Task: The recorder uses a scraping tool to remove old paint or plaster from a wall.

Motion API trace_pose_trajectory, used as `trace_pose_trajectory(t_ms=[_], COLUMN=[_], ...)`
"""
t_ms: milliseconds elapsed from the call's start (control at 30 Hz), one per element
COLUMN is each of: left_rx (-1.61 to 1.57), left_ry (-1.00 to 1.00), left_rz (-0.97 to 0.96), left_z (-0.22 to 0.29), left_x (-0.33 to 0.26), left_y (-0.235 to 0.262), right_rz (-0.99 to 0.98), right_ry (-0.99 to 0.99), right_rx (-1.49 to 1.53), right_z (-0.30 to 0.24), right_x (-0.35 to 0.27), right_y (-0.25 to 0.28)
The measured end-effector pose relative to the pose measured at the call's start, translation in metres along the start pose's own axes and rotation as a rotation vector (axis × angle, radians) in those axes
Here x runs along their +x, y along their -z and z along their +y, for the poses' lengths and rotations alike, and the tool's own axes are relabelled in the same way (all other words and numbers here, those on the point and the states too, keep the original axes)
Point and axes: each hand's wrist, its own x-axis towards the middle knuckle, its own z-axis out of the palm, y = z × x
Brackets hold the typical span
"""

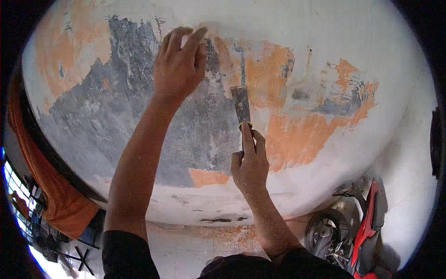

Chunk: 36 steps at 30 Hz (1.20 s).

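Note:
A wall (195, 135) with patches of grey, orange and white paint fills most of the view. My right hand (251, 162) grips the handle of a scraper (241, 103), index finger stretched along it. The scraper's flat, stained blade points up and lies at the wall between a grey and an orange patch. Higher up and to the left, my left hand (180, 60) is raised against the wall with its fingers apart and bent. It holds nothing that I can see. Its fingertips are near the upper edge of the grey patch.
At the lower right stands a red motorcycle (367, 223) with a black wheel. An orange cloth (60, 204) hangs at the left, by a bright barred window (16, 186). Orange and white crumbs (232, 237) lie along the floor below the wall.

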Motion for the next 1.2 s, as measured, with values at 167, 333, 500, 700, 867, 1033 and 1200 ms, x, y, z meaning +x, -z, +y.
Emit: trace_pose_trajectory(t_ms=[167, 333, 500, 700, 867, 1033, 1200], left_rx=[0.120, 0.055, 0.007, 0.029, 0.037, 0.014, 0.007], left_ry=[-0.182, -0.115, -0.163, -0.190, -0.204, -0.193, -0.184], left_rz=[-0.067, -0.090, -0.190, -0.226, -0.216, -0.179, -0.160], left_z=[-0.039, -0.025, -0.012, -0.021, -0.018, -0.019, -0.019], left_x=[-0.004, -0.021, -0.037, -0.047, -0.048, -0.048, -0.050], left_y=[-0.034, -0.037, -0.030, -0.029, -0.027, -0.027, -0.032], right_rz=[-0.092, -0.004, 0.154, 0.135, 0.078, 0.007, 0.107], right_ry=[-0.130, -0.158, -0.153, -0.195, -0.179, -0.208, -0.124], right_rx=[0.047, 0.034, -0.039, -0.066, -0.072, -0.110, -0.079], right_z=[-0.012, -0.006, -0.007, -0.027, -0.025, -0.025, -0.029], right_x=[-0.003, -0.017, -0.010, -0.005, -0.001, -0.017, 0.016], right_y=[-0.001, -0.010, -0.013, -0.002, -0.001, 0.005, 0.007])
